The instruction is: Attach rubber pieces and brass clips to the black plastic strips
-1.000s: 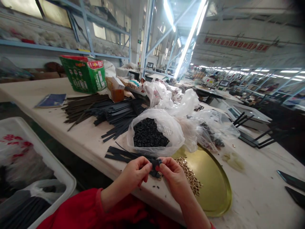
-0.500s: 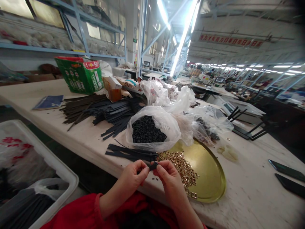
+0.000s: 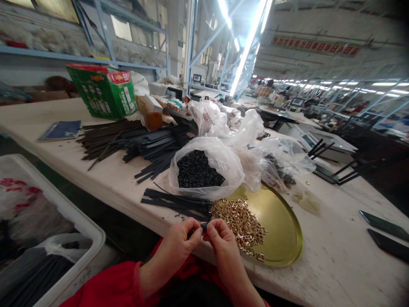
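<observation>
Between my two hands is a dark strap [image 3: 203,227], mostly covered by the fingers. My left hand [image 3: 185,238] pinches it from the left, and my right hand [image 3: 220,236] pinches it from the other side; the fingertips nearly meet. Just beyond them on the table lie several dark straps [image 3: 172,203], bundled at their right end. Beside my right hand, a pile of small gold metal buckles [image 3: 244,226] covers the left part of a round gold tray [image 3: 284,230]. Behind the tray stands a white plastic bag [image 3: 234,164] full of small black pieces [image 3: 198,170].
More dark straps [image 3: 153,147] lie farther back, near a green box [image 3: 102,94] and a blue booklet [image 3: 60,130]. Clear plastic bags [image 3: 284,157] crowd the middle. Two dark phone-like slabs [image 3: 386,225] lie at right. A white bin [image 3: 96,230] stands left below the table edge.
My fingertips have drawn closer together around the dark strap, so less of it shows. Both hands have dipped slightly, and the view has shifted a little.
</observation>
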Available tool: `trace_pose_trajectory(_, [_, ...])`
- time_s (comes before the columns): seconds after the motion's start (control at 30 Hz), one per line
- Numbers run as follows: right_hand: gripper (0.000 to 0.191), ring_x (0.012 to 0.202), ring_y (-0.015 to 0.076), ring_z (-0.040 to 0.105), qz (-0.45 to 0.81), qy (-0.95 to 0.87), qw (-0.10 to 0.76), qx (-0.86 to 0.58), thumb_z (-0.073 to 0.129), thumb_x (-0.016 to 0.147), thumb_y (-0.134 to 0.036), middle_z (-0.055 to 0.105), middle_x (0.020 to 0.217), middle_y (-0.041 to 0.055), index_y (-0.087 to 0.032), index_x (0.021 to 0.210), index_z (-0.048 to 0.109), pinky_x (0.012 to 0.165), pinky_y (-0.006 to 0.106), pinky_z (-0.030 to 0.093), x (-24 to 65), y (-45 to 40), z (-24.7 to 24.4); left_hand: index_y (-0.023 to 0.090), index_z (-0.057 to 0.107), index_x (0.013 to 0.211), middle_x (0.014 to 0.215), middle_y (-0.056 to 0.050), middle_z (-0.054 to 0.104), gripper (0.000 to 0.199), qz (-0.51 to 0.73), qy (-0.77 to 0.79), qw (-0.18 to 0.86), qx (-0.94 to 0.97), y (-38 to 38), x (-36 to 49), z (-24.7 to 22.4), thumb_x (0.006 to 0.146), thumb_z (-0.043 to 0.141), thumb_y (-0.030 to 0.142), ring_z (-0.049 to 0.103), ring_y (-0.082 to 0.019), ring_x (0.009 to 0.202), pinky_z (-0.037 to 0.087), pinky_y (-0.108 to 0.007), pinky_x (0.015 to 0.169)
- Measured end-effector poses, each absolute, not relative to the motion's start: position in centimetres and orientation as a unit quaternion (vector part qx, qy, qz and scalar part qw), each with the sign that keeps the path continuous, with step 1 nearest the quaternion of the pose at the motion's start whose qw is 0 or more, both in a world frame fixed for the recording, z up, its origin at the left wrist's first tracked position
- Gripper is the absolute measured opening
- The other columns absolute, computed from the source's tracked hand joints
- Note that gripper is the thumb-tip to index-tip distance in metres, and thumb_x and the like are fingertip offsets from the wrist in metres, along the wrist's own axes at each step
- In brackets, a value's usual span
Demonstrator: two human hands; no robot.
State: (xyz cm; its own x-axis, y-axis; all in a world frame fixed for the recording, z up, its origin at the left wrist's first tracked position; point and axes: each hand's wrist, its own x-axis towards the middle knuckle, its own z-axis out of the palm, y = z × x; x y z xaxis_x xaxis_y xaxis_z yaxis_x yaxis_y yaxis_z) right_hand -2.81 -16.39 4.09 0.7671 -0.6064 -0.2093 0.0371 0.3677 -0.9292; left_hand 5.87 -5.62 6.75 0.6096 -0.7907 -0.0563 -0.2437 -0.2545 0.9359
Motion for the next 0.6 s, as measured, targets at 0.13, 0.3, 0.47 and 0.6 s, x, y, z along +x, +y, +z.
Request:
trace_pose_trajectory(0.13, [0.038, 0.062, 0.0096, 0.054, -0.195, 0.29, 0.797, -0.492, 0.073, 0.065, -0.039, 0.063, 0.072, -0.0026, -0.02, 0.093, 0.056, 0.061, 0.021, 0.042, -3.2, -16.7, 3.8, 0.017, 0.058, 0.086, 0.077, -0.001, 0.06, 0.018, -0.32, -0.396, 0.47, 0.721, -5.2, 5.9, 7.2, 0.082, 0.043, 0.025, 0.054, -0.016, 0.072, 0.039, -0.025, 0.066])
trace_pose_trajectory(0.3, [0.04, 0.064, 0.0098, 0.057, -0.194, 0.29, 0.805, -0.48, 0.075, 0.064, -0.038, 0.066, 0.076, -0.0017, -0.02, 0.094, 0.057, 0.062, 0.021, 0.044, -3.6, -16.2, 4.2, 0.017, 0.047, 0.101, 0.074, 0.0, 0.062, 0.025, -0.349, -0.388, 0.481, 0.705, -4.9, 6.1, 7.7, 0.078, 0.037, 0.014, 0.058, -0.016, 0.072, 0.043, -0.026, 0.068])
trace_pose_trajectory(0.47, [0.04, 0.075, 0.0158, 0.061, -0.211, 0.286, 0.783, -0.51, 0.063, 0.072, -0.051, 0.068, 0.081, 0.0023, -0.019, 0.095, 0.06, 0.072, 0.028, 0.046, -4.2, -15.2, 4.8, 0.017, 0.046, 0.097, 0.073, 0.0, 0.061, 0.018, -0.333, -0.368, 0.472, 0.729, -4.5, 6.6, 7.1, 0.08, 0.044, 0.022, 0.057, -0.016, 0.067, 0.042, -0.025, 0.062])
trace_pose_trajectory(0.6, [0.034, 0.077, 0.0152, 0.06, -0.166, 0.27, 0.829, -0.461, 0.066, 0.072, -0.045, 0.066, 0.087, 0.0019, -0.02, 0.095, 0.06, 0.075, 0.028, 0.046, -4.8, -15.1, 4.4, 0.017, 0.05, 0.087, 0.077, 0.0, 0.06, 0.017, -0.293, -0.371, 0.433, 0.768, -4.1, 6.9, 6.7, 0.079, 0.052, 0.032, 0.055, -0.016, 0.069, 0.039, -0.024, 0.06])
